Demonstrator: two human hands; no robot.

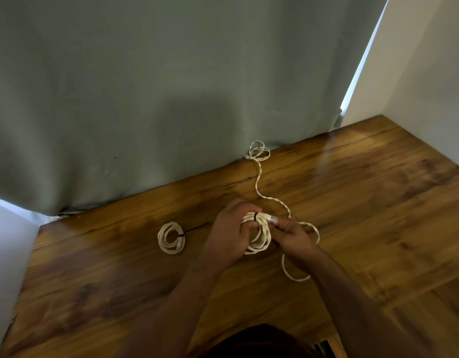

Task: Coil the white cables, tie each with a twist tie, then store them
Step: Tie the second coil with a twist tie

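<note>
My left hand [229,233] grips a coil of white cable [260,237] at its top, where a black twist tie [256,216] wraps the loops. My right hand [291,235] pinches the coil's clear plug end [271,217] beside the tie. To the left, a second white coil [170,237] lies on the wooden table [378,202], bound with a black tie. A loose twisted white cable [259,174] runs from small loops at the table's back edge toward my hands and curls round under my right wrist.
A grey-green curtain [171,86] hangs along the table's back edge. White walls [417,73] close in the right and left sides. A dark slatted opening shows at the bottom right near my body.
</note>
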